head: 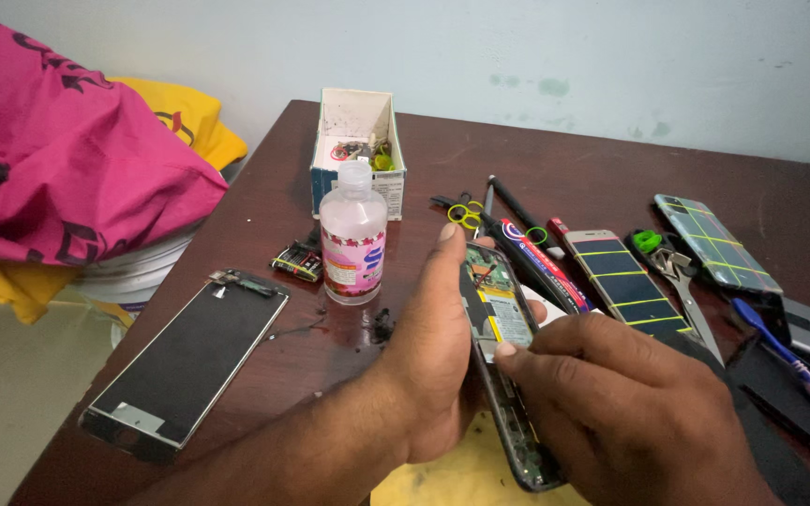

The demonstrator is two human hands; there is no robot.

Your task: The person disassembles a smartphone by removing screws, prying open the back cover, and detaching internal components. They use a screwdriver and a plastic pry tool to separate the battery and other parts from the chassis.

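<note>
— What's in the hands?

— An opened phone (503,361), its back off, so the green board and the yellow-labelled battery show. It is held on edge above the near part of the brown table (555,178), tilted toward the person.

— Who grips it how?

— The left hand (428,351) cups it from the left, thumb straight up along the phone's edge, fingers wrapped behind (those I can't see). The right hand (611,403) comes in from the other side, its fingers curled together, thumb tip pressed onto the battery.

— And around the phone?

— Just left of it stands a small clear plastic bottle (353,234) with a pink label; a few dark crumbs lie on the table between the two. Behind the bottle, farther from the phone, sits an open white cardboard box (356,141) of small parts. Well left of the phone lies a detached screen panel (185,361), face dark. Right of the phone there's a banded phone (625,286) crossed with yellow-green rubber bands, then scissors (682,281), then a second banded phone (714,242). Beyond the phone lie dark pens and tweezers. Far left, off the table, a heap of pink cloth (58,150).
</note>
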